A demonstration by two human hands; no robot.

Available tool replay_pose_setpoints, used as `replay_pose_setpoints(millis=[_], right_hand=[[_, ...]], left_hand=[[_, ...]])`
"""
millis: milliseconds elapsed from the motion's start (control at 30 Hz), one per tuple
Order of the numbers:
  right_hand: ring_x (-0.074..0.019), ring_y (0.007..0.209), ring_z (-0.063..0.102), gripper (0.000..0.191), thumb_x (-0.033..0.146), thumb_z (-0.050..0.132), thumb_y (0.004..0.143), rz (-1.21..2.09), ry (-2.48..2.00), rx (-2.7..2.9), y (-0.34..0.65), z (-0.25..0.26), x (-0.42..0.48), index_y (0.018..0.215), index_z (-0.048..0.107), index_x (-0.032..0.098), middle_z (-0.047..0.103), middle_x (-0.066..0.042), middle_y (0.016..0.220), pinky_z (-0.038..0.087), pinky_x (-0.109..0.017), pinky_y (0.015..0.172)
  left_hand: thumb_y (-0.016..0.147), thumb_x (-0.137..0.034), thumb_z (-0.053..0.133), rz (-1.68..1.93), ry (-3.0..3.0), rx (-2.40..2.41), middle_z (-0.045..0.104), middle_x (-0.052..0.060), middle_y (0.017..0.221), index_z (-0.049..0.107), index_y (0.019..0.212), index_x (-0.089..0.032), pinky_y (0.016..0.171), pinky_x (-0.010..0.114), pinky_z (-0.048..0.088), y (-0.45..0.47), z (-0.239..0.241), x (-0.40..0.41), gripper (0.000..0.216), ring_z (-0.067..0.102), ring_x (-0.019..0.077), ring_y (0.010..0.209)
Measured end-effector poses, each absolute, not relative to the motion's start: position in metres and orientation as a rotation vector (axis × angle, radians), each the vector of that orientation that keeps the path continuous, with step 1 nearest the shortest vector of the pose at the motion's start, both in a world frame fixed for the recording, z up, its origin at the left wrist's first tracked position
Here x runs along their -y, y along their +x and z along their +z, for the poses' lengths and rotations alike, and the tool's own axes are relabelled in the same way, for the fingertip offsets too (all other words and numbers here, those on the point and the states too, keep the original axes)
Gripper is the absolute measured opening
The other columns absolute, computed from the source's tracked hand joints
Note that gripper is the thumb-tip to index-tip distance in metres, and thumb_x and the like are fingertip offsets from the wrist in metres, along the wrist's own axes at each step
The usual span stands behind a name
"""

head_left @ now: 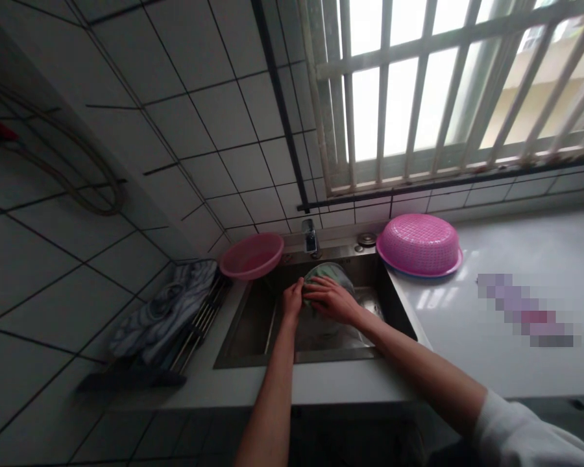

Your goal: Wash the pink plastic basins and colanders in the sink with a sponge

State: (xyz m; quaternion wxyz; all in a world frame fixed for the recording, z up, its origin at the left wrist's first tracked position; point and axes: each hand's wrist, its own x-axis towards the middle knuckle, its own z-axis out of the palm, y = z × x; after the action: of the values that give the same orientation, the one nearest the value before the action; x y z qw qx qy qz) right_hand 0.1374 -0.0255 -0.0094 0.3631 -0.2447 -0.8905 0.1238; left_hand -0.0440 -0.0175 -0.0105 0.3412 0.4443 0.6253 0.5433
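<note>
Over the steel sink [409, 318], both my hands are on a clear, round, bowl-like vessel [346, 280], seen tilted; its exact kind is hard to tell. My left hand [292, 299] is closed at its left edge, thumb and fingers up against the rim. A soft green cloth [327, 270] lies against the vessel. My right hand [333, 299] presses on this cloth, its fingers bent over it and pointing left. Part of the cloth and the vessel's lower side are hidden behind my hands. The faucet [309, 237] stands just behind.
A pink basin [253, 255] sits at the sink's back left corner. On the right counter [472, 350] is an upturned pink basket [421, 243], with a blurred patch beyond it. Striped cloths [168, 311] lie on a rack at left. A barred window [418, 84] is above.
</note>
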Motion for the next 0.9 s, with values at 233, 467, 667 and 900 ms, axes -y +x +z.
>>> replay_pose_setpoints(millis=[233,467,667,900], right_hand=[[-0.0266,0.139,0.050,0.039,0.033,0.049,0.101,0.491,-1.011,1.901,0.162,-0.024,0.000,0.137,0.063,0.029,0.060,-0.007,0.143,0.038,-0.054,0.117],[-0.0248,0.147,0.039,0.037,0.024,0.062,0.093,0.281,-0.570,2.387,0.138,-0.004,0.035,0.128,0.068,0.036,0.059,0.002,0.145,0.025,-0.052,0.125],[-0.0272,0.139,0.050,0.041,0.036,0.053,0.099,0.445,-1.049,1.939,0.164,-0.019,0.002,0.138,0.063,0.026,0.058,-0.008,0.145,0.041,-0.051,0.116],[-0.0290,0.146,0.038,0.036,0.024,0.061,0.093,0.144,-0.686,2.412,0.146,-0.011,0.028,0.128,0.069,0.031,0.061,-0.002,0.143,0.025,-0.058,0.123]], left_hand=[[0.065,-0.075,0.071,1.357,0.977,-1.606,0.050,-0.004,0.053,0.065,0.065,-0.016,0.054,0.026,0.032,-0.038,-0.006,0.023,0.059,0.045,0.0118,0.052],[0.059,-0.070,0.077,1.473,1.014,-1.495,0.069,0.004,0.072,0.073,0.075,-0.013,0.068,0.027,0.044,-0.036,-0.012,0.018,0.059,0.060,0.0175,0.073],[0.064,-0.073,0.073,1.397,0.903,-1.554,0.061,-0.001,0.063,0.069,0.074,-0.014,0.056,0.025,0.038,-0.035,-0.014,0.022,0.060,0.051,0.0126,0.057],[0.065,-0.086,0.061,1.335,1.138,-1.604,0.060,0.001,0.062,0.065,0.067,-0.015,0.061,0.027,0.041,-0.032,-0.017,0.018,0.071,0.054,0.0164,0.064]])
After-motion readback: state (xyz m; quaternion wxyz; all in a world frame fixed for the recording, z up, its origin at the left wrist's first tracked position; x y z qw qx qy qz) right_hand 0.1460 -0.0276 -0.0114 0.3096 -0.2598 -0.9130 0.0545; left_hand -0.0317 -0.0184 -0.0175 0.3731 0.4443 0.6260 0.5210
